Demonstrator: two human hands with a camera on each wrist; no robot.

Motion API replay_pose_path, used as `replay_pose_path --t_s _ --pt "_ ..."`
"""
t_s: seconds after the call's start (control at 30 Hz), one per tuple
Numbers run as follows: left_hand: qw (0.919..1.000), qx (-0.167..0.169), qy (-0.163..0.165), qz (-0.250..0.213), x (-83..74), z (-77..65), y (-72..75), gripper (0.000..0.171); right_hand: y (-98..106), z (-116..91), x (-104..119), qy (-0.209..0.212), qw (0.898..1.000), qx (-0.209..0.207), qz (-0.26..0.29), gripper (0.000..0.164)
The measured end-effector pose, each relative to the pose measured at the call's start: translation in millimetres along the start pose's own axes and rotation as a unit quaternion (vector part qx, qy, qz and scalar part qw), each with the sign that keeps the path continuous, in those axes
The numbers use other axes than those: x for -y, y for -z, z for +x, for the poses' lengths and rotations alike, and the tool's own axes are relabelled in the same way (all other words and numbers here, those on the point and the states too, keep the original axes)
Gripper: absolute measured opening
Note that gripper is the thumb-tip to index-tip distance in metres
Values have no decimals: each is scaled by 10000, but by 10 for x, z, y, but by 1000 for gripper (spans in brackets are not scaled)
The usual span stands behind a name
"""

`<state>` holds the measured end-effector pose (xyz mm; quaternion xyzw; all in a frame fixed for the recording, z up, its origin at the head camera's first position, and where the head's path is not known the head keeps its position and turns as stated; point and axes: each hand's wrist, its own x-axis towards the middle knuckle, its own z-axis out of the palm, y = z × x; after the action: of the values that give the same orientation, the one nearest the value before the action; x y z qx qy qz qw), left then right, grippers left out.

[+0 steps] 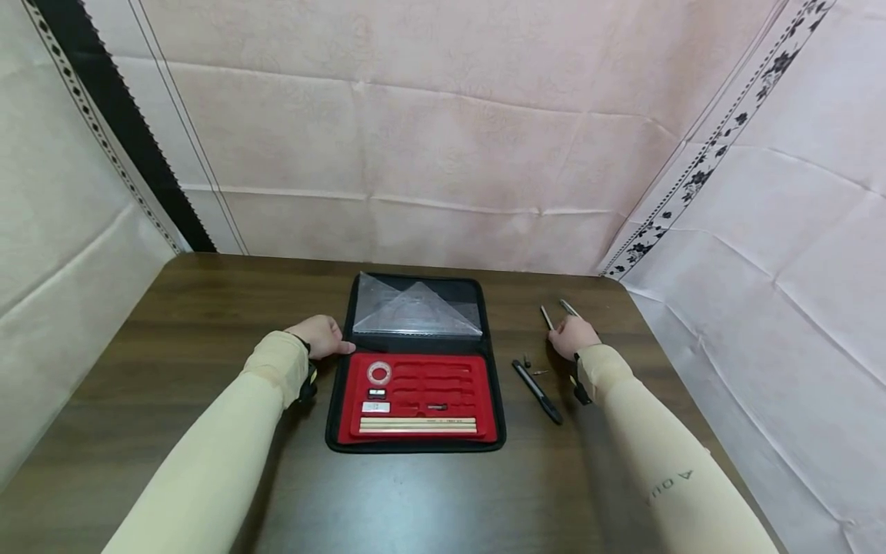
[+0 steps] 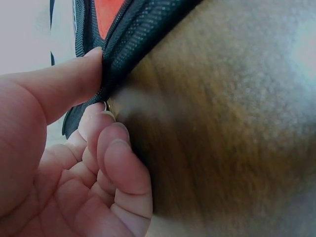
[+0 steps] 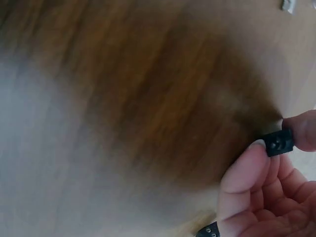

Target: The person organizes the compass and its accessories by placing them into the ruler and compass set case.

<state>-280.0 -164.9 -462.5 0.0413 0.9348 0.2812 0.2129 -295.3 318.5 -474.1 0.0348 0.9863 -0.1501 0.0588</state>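
By left hand (image 1: pixel 325 337), case (image 1: pixel 429 345) is pinched at its left edge; if tugged, contents could be spilled. Ring (image 1: pixel 370 374) and pencils (image 1: pixel 418 425) are held in red tray (image 1: pixel 484 400), triangles (image 1: pixel 425 317) in lid (image 1: pixel 453 285). Right of case, black piece (image 3: pixel 279 142) is pinched by right hand (image 1: pixel 574 337); if fingertips slip, it could be dropped.

The black case (image 1: pixel 422 344) lies open, a black piece (image 3: pixel 279 142) pinched.
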Motion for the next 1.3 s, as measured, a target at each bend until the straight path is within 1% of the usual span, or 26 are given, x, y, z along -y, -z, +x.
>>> replay_pose_path --t_s 0.17,0.27,0.4,0.53,0.63,0.73,0.83,0.93,1.0,1.07,1.13,1.3 --pt "10000 26 14 -46 -17 -16 25 33 24 -10 23 68 9998 -170 -127 24" --pt "10000 20 -31 0 -17 -25 40 34 37 -29 49 179 9994 -277 -132 19" --pt "10000 0 -37 61 -12 -29 46 35 47 -71 161 504 9979 -398 -64 19" --pt "10000 -10 -28 10 -6 -15 34 35 70 -159 402 1007 9942 -332 192 18" --pt "10000 2 2 -42 -1 -9 20 35 78 -300 675 1412 9882 124 579 16" --pt "10000 33 52 -49 0 -10 9 35 36 -480 980 1737 9780 804 832 13" --pt "9999 28 74 -103 -6 -12 5 34 -46 -663 1275 1998 9669 1394 759 10" --pt "9999 -4 33 -131 -4 -13 5 34 -144 -810 1510 2257 9557 1812 527 8" --pt "9999 -18 37 -129 6 -8 2 34 -202 -878 1621 2493 9477 1960 361 8" --pt "9999 -12 51 -102 21 -1 -4 34 -257 -915 1689 2671 9419 2023 245 9" --pt "9999 -3 72 -98 29 0 -11 34 -303 -925 1718 2781 9391 2012 164 9" --pt "9999 -20 46 -136 11 -17 -12 34 -362 -913 1724 2596 9458 1946 160 10"
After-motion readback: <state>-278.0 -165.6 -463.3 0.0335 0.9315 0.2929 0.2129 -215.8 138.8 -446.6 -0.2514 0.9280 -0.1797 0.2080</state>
